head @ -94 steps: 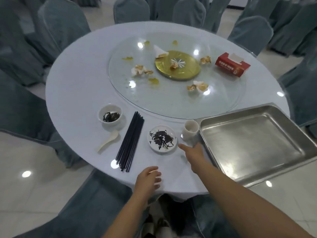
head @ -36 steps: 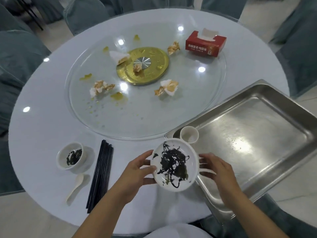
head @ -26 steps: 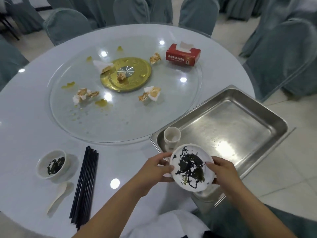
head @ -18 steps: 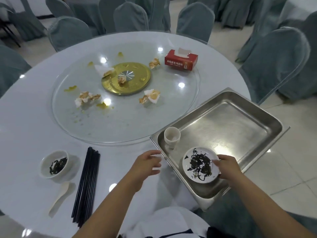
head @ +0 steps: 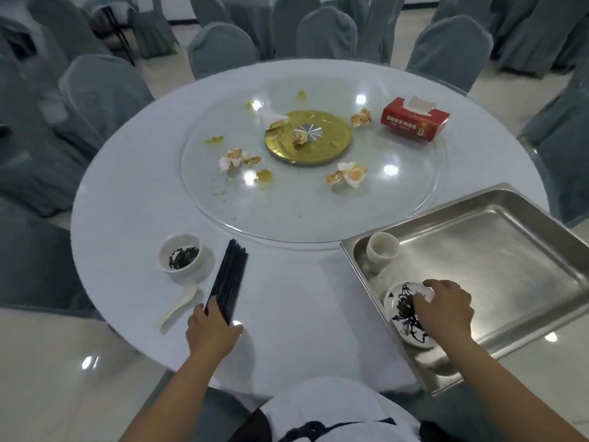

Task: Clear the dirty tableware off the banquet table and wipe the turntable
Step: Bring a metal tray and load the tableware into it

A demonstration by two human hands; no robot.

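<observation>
Left hand [head: 213, 330] now at chopsticks [head: 228, 282]

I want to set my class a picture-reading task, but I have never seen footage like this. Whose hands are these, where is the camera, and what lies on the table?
No machine here: a person's two bare hands, filmed by one camera worn on the head, looking down. The left hand touches the near end of the black chopsticks on the white table. The right hand rests on a dirty plate lying in the steel tray, where a cup also stands. A bowl and a spoon wait beside the chopsticks. The glass turntable carries crumpled napkins and a red tissue box.
</observation>
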